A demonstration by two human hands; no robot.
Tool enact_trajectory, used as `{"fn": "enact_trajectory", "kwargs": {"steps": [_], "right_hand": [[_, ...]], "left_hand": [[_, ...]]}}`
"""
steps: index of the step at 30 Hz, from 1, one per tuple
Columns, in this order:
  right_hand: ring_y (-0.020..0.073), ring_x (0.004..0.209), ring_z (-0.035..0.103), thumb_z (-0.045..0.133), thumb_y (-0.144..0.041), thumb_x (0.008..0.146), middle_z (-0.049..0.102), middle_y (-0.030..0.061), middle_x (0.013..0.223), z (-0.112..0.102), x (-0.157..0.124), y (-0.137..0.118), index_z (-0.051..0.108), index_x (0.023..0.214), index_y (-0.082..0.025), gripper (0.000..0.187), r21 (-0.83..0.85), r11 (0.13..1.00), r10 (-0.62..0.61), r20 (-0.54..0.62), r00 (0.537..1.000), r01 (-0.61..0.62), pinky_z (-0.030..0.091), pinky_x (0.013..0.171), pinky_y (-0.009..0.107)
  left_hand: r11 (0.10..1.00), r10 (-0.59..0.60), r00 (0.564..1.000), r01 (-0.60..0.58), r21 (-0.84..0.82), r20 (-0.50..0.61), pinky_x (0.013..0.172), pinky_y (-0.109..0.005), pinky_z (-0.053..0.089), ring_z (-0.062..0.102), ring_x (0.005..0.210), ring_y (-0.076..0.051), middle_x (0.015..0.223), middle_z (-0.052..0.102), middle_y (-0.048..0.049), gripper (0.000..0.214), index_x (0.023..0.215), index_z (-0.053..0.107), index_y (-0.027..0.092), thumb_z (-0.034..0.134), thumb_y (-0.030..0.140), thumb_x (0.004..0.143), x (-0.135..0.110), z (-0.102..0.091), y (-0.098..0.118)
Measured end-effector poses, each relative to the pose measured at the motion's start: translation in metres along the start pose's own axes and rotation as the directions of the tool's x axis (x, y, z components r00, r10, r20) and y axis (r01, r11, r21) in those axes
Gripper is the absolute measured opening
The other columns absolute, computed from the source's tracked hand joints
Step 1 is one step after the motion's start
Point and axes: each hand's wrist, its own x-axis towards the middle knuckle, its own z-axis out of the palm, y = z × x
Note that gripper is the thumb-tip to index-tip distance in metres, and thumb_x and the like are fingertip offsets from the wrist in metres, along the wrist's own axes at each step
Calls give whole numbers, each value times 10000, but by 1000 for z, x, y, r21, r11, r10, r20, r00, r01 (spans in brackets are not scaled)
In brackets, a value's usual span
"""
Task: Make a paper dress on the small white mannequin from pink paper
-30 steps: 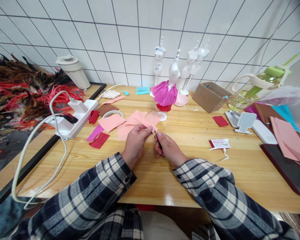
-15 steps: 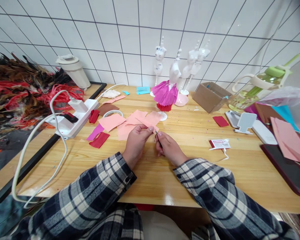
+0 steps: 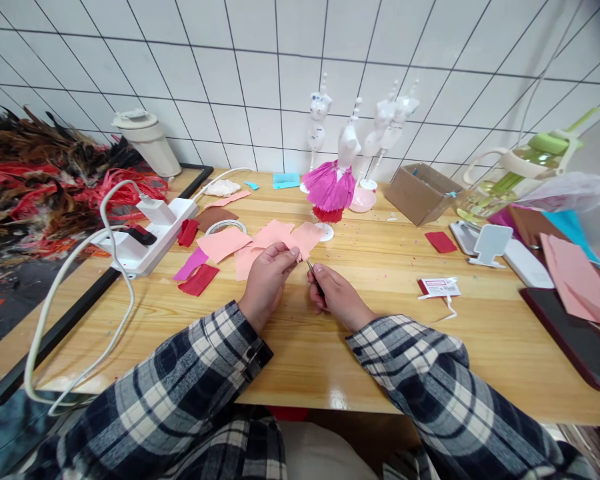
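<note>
My left hand (image 3: 267, 283) is closed, thumb and forefinger pinched on what looks like a small piece of pink paper (image 3: 301, 258). Behind those fingertips lie several larger pink crepe paper pieces (image 3: 224, 244), overlapping on the table. In my right hand (image 3: 337, 293) is a slim dark tool with a pointed metal tip (image 3: 310, 267), perhaps tweezers; the fingers hide most of it. Its tip is just right of my left fingertips, with a small gap between. Past my hands stands a white mini dress form (image 3: 349, 141) wearing a magenta and red ruffled paper skirt (image 3: 330, 188).
On the left are a power strip (image 3: 153, 239) with looping white cables, red and magenta scraps (image 3: 199, 280), a tape roll (image 3: 226, 225) and feathers (image 3: 35, 167). A cardboard box (image 3: 423, 195), phone stand (image 3: 491, 243), green-lidded bottle (image 3: 523, 170) and dark tablet-like slab (image 3: 570, 340) occupy the right.
My left hand has shifted slightly left, away from the tool's tip. The tool and my right fingers have moved a little left; a small gap now shows between the hands.
</note>
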Motion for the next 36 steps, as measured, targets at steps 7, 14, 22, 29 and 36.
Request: {"fn": "enact_trajectory", "kwargs": {"steps": [7, 14, 22, 29, 36], "right_hand": [[85, 395, 338, 385, -643, 854, 393, -94, 440, -1, 0, -2, 396, 783, -226, 423, -12, 1000, -6, 20, 1000, 6, 407, 411, 208], [87, 386, 350, 399, -653, 844, 385, -97, 431, 0, 0, -3, 398, 772, -226, 432, -19, 1000, 2, 3, 1000, -2, 407, 406, 212], [87, 393, 345, 417, -645, 836, 376, -96, 434, 1, 1, -4, 400, 759, -228, 424, -4, 1000, 26, -3, 1000, -26, 406, 407, 211], [91, 405, 345, 411, -627, 849, 373, -91, 451, 0, 1, -3, 405, 752, -229, 410, -29, 999, 32, -5, 999, -32, 399, 406, 213], [91, 385, 347, 404, -577, 872, 369, -89, 453, -2, 1, -3, 408, 743, -228, 373, -65, 998, 22, 5, 1000, -22, 364, 395, 213]], "left_hand": [[987, 35, 998, -43, 158, 50, 644, -221, 432, 562, 627, -98, 674, 629, 26, 254, 764, 604, 161, 790, 266, 627, 1, -4, -1], [970, 56, 997, -67, 233, 53, 643, -214, 426, 558, 634, -99, 678, 617, 23, 261, 765, 594, 161, 782, 292, 642, 2, -6, -1], [973, 43, 998, -51, 225, 40, 625, -217, 420, 554, 615, -97, 661, 612, 31, 289, 752, 582, 166, 799, 295, 612, 0, -3, 0], [969, 35, 998, -46, 244, 49, 608, -225, 419, 567, 613, -110, 666, 629, 21, 288, 751, 598, 172, 803, 320, 614, 1, -5, 0], [963, 44, 999, -49, 266, 27, 651, -231, 418, 568, 640, -109, 687, 641, 17, 288, 758, 617, 159, 816, 274, 585, 3, -6, 1]]}}
